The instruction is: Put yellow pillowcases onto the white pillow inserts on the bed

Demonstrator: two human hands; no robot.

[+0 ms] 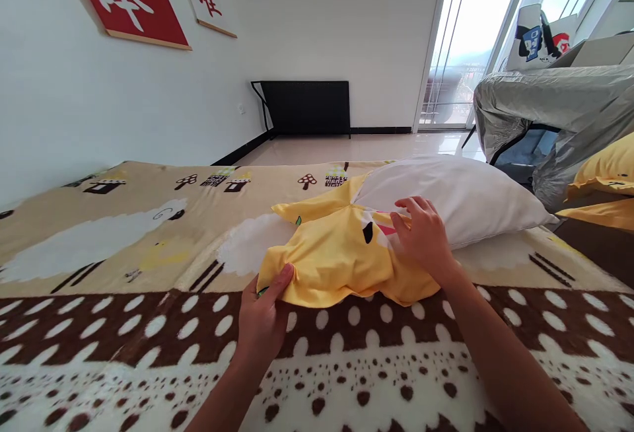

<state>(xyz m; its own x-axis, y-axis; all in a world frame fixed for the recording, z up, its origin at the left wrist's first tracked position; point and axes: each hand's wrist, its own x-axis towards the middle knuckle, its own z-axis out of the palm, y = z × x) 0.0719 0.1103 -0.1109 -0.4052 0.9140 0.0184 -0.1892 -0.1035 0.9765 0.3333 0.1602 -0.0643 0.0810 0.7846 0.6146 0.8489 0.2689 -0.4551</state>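
A yellow pillowcase [329, 257] with a black spot and a pink patch lies bunched on the patterned blanket [148, 184]. Its fabric covers the left end of a white pillow [446, 197], whose right part is bare. My left hand [262, 313] pinches the pillowcase's left corner between thumb and fingers. Over the pillowcase's right side, beside the pink patch, is my right hand [423, 237]. Its fingers are bent and apart, close to the edge of the yellow cloth. The palm side is hidden.
A second yellow cushion [601, 168] rests at the right edge. Behind it stands furniture under silvery plastic [539, 95], with printed bags [529, 39] on top. A black panel [307, 108] leans at the far wall, left of a glass door [465, 42].
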